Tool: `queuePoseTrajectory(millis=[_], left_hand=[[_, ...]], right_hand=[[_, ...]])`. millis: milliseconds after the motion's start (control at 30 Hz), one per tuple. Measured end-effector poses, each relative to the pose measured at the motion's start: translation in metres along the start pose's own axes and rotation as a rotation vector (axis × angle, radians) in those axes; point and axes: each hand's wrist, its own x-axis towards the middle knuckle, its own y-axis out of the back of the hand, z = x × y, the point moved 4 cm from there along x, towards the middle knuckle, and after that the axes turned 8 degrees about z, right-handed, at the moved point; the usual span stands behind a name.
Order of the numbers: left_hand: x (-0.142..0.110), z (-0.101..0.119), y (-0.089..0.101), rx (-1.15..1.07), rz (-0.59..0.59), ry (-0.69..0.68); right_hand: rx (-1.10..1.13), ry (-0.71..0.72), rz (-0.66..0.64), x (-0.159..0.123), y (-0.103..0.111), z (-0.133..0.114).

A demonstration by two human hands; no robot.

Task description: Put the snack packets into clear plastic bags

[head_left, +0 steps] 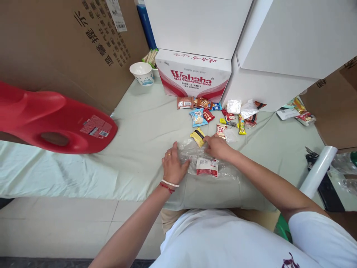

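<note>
A clear plastic bag [191, 149] lies flat on the cloth-covered table, with a white and red snack packet [206, 166] on or inside it; I cannot tell which. My left hand [174, 163] rests at the bag's left edge, palm down, fingers stretched and thumb apart, holding nothing. At the bag's far side, the bent fingers of my right hand [219, 147] close at the right edge of a small yellow snack packet [197, 137]. My right thumb is partly hidden. Just beyond lie a light-blue packet [198, 117] and a red and white packet [221, 130].
Several more small snack packets [241, 124] lie before a Wahaha water carton [195, 76]. A paper cup [142, 73] stands at the back left. On the left is a large red jug [55, 123]. A plastic film roll [319, 171] and scissors [311, 152] are at right.
</note>
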Motion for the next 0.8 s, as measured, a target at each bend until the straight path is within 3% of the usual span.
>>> queuePoseTrajectory(millis=[100,167,267,367,433,533,633,733,800], left_hand=[[0.011,0.001,-0.005,0.02,-0.11,0.057],[0.017,0.003,-0.008,0.072,-0.196,0.063],[0.021,0.004,-0.01,0.108,-0.246,0.039],[0.022,-0.001,-0.002,0.058,-0.234,-0.017],[0.021,-0.007,0.009,-0.024,-0.241,-0.052],[0.014,-0.01,0.028,-0.196,-0.277,-0.008],[0.001,0.012,0.032,-0.401,-0.337,0.034],[-0.018,0.052,0.015,-0.499,-0.379,-0.113],[-0.03,0.073,0.001,-0.394,-0.358,-0.233]], right_hand=[[0.184,-0.027,-0.036,0.003,-0.001,0.001],[0.254,0.072,-0.001,-0.008,0.005,-0.007],[0.116,0.294,0.052,-0.042,0.004,-0.029],[-0.105,0.478,-0.015,-0.079,-0.018,-0.047],[-0.181,0.543,-0.026,-0.096,-0.034,-0.051],[-0.19,0.533,0.014,-0.106,-0.049,-0.049],[-0.134,0.47,0.054,-0.109,-0.055,-0.046],[0.058,0.445,0.098,-0.112,-0.054,-0.04],[0.238,0.408,0.185,-0.117,-0.049,-0.028]])
